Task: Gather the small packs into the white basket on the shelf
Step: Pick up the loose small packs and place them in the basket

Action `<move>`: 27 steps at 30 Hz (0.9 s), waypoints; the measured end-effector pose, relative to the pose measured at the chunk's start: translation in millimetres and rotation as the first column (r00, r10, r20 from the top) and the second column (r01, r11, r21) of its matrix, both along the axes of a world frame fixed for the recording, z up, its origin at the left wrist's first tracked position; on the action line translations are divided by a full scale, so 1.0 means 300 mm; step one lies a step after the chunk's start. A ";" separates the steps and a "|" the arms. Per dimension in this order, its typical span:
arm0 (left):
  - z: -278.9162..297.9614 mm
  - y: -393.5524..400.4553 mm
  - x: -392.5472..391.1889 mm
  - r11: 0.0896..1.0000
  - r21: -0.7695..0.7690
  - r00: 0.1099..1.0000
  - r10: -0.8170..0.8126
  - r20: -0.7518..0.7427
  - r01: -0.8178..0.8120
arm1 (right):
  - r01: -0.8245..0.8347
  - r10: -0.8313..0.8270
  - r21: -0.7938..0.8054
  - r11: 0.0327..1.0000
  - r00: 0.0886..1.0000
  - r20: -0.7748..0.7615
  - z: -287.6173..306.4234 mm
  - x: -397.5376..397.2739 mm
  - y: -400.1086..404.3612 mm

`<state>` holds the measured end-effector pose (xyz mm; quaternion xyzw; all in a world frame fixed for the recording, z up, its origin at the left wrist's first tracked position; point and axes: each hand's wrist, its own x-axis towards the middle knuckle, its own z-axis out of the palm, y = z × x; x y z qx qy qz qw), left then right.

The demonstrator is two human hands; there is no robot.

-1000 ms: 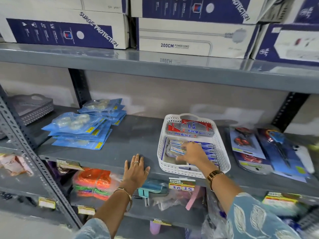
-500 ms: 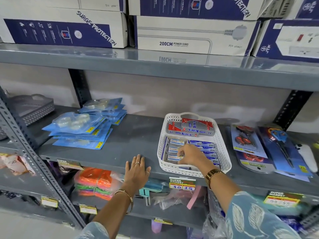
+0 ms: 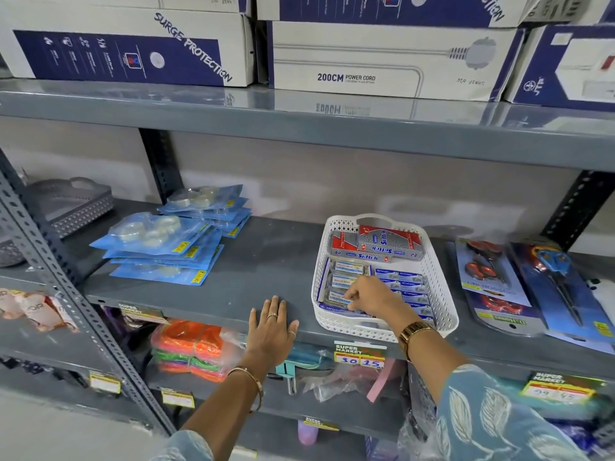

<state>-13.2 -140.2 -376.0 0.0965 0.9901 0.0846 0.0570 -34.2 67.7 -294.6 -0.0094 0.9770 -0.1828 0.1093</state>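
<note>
Reaching into the white basket (image 3: 442, 281), the right hand (image 3: 367, 296) is seen with fingers curled down onto a small pack (image 3: 337, 297) in the near left stack; a pinch is suggested, though a full grip cannot be confirmed. The basket is placed on the grey shelf (image 3: 266, 271), near its front edge. Small clear packs are stacked along its left side, blue packs (image 3: 404, 287) are lined up on the right, and red and silver boxes (image 3: 382, 247) are laid across the far end. The left hand (image 3: 271, 331) is pressed flat on the shelf edge, fingers straight and spread, nothing held. Blue blister packs (image 3: 166, 247) are piled to the left, well apart from the basket. Carded scissors (image 3: 519, 277) are laid to the right, just beside it.
</note>
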 end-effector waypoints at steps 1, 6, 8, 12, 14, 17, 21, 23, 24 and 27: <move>0.000 0.000 0.000 1.000 -0.003 1.000 -0.002 0.000 0.002 | -0.003 0.003 0.019 1.000 1.000 0.000 0.000 -0.003 -0.006; 0.003 0.001 0.001 1.000 -0.021 1.000 0.003 0.004 -0.003 | -0.029 0.031 0.140 0.990 0.999 -0.012 0.006 -0.014 -0.044; 0.004 0.000 -0.001 1.000 -0.026 1.000 -0.004 0.012 0.004 | -0.056 0.062 0.150 0.987 0.998 -0.033 0.000 -0.014 -0.050; 0.006 -0.005 -0.001 1.000 -0.022 1.000 -0.013 0.019 0.013 | -0.076 0.084 0.144 0.987 0.995 -0.048 -0.001 0.001 -0.050; 0.007 -0.007 -0.001 1.000 -0.017 1.000 -0.014 0.021 0.015 | -0.084 0.087 0.105 0.991 0.996 -0.031 0.005 0.008 -0.037; 0.017 -0.006 -0.009 0.999 0.052 1.000 -0.010 0.010 0.009 | -0.054 0.056 0.060 0.997 0.998 -0.040 0.016 0.024 -0.001; 0.066 0.008 -0.012 0.979 0.197 0.993 -0.026 -0.116 0.049 | 0.096 -0.085 0.083 0.992 0.988 -0.129 0.041 0.067 0.072; 0.098 0.023 -0.016 0.963 0.251 0.977 -0.046 -0.210 0.099 | 0.141 -0.129 0.107 0.984 0.986 -0.107 0.047 0.088 0.113; 0.115 0.037 -0.017 0.955 0.268 0.964 -0.054 -0.259 0.125 | 0.146 -0.134 0.118 0.982 0.986 -0.097 0.048 0.100 0.136; 0.170 0.081 -0.021 0.936 0.286 0.935 -0.101 -0.339 0.205 | 0.137 -0.133 0.127 0.982 0.990 -0.045 0.060 0.128 0.186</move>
